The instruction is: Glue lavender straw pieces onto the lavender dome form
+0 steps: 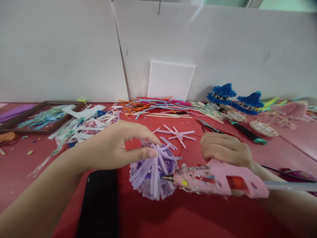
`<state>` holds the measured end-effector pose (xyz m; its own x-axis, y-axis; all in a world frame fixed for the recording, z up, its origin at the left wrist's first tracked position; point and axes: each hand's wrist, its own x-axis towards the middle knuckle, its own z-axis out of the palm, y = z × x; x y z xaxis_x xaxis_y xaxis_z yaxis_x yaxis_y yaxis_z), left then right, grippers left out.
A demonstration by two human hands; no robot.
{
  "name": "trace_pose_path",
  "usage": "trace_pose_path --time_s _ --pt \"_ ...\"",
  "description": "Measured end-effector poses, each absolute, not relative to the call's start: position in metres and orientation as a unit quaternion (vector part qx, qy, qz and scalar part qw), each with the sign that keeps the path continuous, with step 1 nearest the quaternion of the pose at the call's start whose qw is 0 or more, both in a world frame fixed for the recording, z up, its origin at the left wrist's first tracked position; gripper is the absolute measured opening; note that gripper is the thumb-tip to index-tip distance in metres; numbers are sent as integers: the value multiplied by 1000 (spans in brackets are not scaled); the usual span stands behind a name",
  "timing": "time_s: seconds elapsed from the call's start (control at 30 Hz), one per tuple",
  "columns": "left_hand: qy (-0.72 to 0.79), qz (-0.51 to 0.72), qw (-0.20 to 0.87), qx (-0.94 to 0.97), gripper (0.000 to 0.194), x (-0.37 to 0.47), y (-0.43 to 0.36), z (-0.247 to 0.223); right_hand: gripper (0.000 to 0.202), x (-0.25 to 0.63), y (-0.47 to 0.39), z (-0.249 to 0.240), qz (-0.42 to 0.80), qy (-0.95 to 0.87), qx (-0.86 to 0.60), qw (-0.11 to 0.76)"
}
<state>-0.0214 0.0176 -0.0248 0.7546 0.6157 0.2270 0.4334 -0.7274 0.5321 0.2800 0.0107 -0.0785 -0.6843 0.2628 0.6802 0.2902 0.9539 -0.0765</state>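
Observation:
My left hand (126,145) reaches in from the left, its thumb and fingers pinched on the top of a purple pipe-cleaner roof (155,175). Pale lilac strips fan down from that pinched point over a darker purple layer. My right hand (225,150) is wrapped round a pink hot glue gun (218,180), which lies sideways with its metal nozzle (168,178) at the right side of the roof. A clear glue stick (289,186) sticks out of the gun's back end. Whether the nozzle touches the strips, I cannot tell.
Lilac pipe-cleaner pieces (177,135) lie behind the roof. A black phone (100,205) is at the front left. Scissors (210,126), a black-and-green cutter (247,133) and blue-roofed models (221,94) stand back right; a brown frame (24,130) lies left.

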Motion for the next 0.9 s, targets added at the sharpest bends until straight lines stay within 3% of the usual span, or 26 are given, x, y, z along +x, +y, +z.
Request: trace_pose_path --time_s 0.23,0.4,0.6,0.9 --pt "284 200 202 916 20 -21 18 -23 45 278 11 -76 33 -917 -155 366" --pt "290 190 195 917 20 -20 18 -22 31 281 19 -81 62 -929 -118 346" --pt "300 191 190 915 21 -19 17 -22 31 284 24 -81 113 -932 -108 328" --pt "297 192 185 917 18 -21 16 -22 22 281 21 -79 94 -924 -137 344"
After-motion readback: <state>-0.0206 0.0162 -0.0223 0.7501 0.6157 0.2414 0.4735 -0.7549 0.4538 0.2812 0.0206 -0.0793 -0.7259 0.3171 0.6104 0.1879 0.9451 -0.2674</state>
